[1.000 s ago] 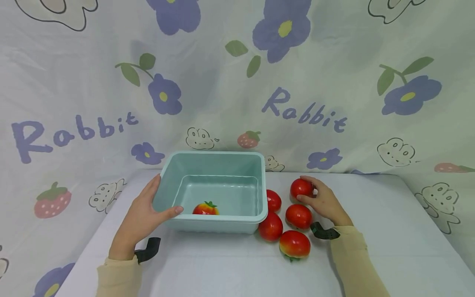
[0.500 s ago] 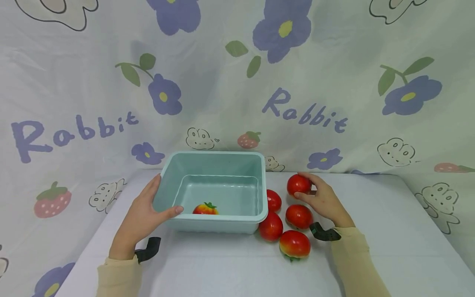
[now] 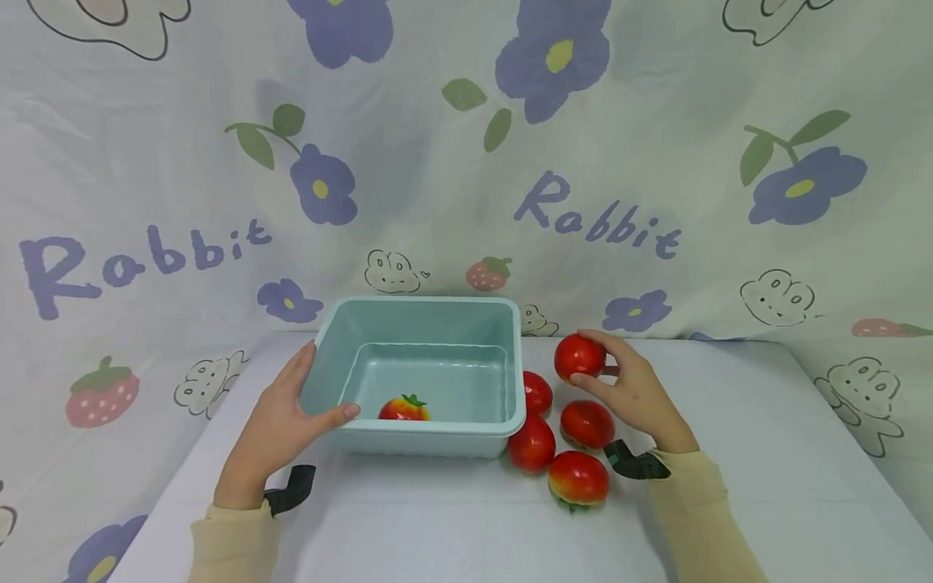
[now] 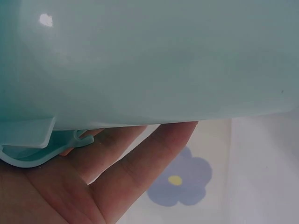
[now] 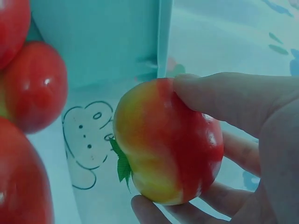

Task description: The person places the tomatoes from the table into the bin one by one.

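Note:
My right hand (image 3: 636, 392) holds a red tomato (image 3: 579, 359) between thumb and fingers, to the right of a pale blue-green plastic basin (image 3: 423, 427). In the right wrist view the tomato (image 5: 163, 144) shows a yellow-green side and a small green leafy top; it looks artificial. With my left hand (image 3: 280, 417) I grip the basin at its left front corner, thumb over the rim and fingers along the outer wall. The left wrist view shows those fingers (image 4: 140, 161) against the wall. Inside the basin lies one red-yellow tomato (image 3: 404, 408), partly hidden by the front rim.
Several more tomatoes lie on the white tabletop (image 3: 437, 518) right of the basin, among them a front tomato (image 3: 579, 478) and a tomato (image 3: 531, 444) close by the basin's wall. Behind the table hangs a cloth (image 3: 437, 186) printed with flowers and rabbits.
My right hand has raised the tomato slightly and carried it a little to the left, closer to the basin. The left hand and basin have stayed in place.

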The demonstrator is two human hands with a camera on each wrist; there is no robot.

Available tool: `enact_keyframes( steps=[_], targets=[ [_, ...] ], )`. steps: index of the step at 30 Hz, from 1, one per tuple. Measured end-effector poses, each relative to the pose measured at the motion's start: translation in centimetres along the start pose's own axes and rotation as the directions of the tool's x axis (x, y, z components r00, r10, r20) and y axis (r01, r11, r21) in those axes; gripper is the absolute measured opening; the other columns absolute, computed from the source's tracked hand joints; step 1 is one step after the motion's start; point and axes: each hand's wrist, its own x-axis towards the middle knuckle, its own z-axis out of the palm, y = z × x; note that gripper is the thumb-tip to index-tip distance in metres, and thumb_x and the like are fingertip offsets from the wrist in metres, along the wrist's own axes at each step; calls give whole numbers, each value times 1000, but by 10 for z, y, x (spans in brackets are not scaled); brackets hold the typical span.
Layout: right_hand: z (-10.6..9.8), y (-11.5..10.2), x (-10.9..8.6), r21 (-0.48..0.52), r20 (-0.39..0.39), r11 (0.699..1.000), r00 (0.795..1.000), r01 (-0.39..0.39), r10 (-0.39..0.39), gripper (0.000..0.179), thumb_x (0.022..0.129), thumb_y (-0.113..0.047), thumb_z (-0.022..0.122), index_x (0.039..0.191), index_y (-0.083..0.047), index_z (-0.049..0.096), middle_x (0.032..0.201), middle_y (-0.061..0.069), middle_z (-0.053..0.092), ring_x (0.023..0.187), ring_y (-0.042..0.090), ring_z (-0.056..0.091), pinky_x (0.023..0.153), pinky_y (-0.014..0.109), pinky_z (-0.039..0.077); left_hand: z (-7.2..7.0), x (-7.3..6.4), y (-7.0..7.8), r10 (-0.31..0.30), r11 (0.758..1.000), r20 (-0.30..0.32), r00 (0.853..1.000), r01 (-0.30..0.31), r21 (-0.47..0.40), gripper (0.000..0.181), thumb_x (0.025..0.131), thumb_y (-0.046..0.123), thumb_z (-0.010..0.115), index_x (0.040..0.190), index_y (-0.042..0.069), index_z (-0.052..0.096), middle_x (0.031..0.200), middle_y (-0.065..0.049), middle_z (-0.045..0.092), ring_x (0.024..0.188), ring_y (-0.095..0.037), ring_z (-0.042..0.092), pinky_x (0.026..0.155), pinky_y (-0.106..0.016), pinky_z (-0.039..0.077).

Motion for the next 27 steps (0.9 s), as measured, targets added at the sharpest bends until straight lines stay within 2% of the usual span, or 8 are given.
enact_keyframes(
  steps=[7, 13, 17, 20, 24, 27],
  targets=[
    [2, -9, 0, -15, -50, 999, 998, 43, -44, 66, 79, -35, 73, 137, -24, 43, 130, -1, 49, 113, 20, 48, 84, 44, 51, -2, -1, 1, 6, 1000, 10, 1000, -6, -15, 105, 76, 51, 70, 149, 10, 7, 154, -10, 11, 139, -35, 14, 99, -66, 23],
    [3, -14, -2, 10, -101, 998, 993, 59, -58, 64, 79, -36, 73, 135, -26, 45, 128, -4, 50, 112, 17, 48, 83, 42, 51, -1, -1, 1, 3, 1000, 5, 1000, -3, -16, 106, 75, 51, 71, 149, 10, 8, 154, -11, 12, 138, -36, 16, 98, -67, 24],
    [-1, -39, -6, 26, -136, 996, 988, 82, -77, 62, 80, -23, 74, 135, -16, 46, 125, 3, 53, 110, 21, 50, 83, 43, 51, -1, 0, 1, 3, 1000, 4, 1000, -3, -12, 106, 75, 51, 71, 149, 9, 8, 154, -11, 12, 138, -36, 16, 98, -67, 24],
    [0, -45, -6, 22, -154, 994, 983, 103, -99, 62, 79, -20, 75, 134, -17, 47, 124, 1, 54, 111, 18, 51, 83, 41, 52, 0, 0, 1, 4, 1000, 5, 1000, -4, -9, 106, 75, 52, 70, 149, 10, 8, 154, -12, 12, 138, -37, 16, 98, -67, 24],
    [8, -32, -3, 26, -175, 989, 975, 145, -138, 63, 78, -30, 75, 134, -27, 47, 124, -10, 53, 111, 10, 49, 84, 36, 51, 0, 0, 0, 5, 1000, 5, 1000, -5, -9, 106, 75, 51, 71, 149, 10, 8, 154, -12, 12, 138, -37, 16, 98, -67, 24],
    [9, -35, -3, 28, -193, 984, 967, 174, -165, 63, 78, -30, 75, 134, -26, 48, 125, -11, 52, 111, 10, 49, 84, 32, 51, -1, 0, 0, 5, 1000, 7, 1000, -5, -11, 106, 75, 51, 71, 149, 10, 8, 154, -11, 12, 138, -36, 16, 98, -67, 24]
  ],
)
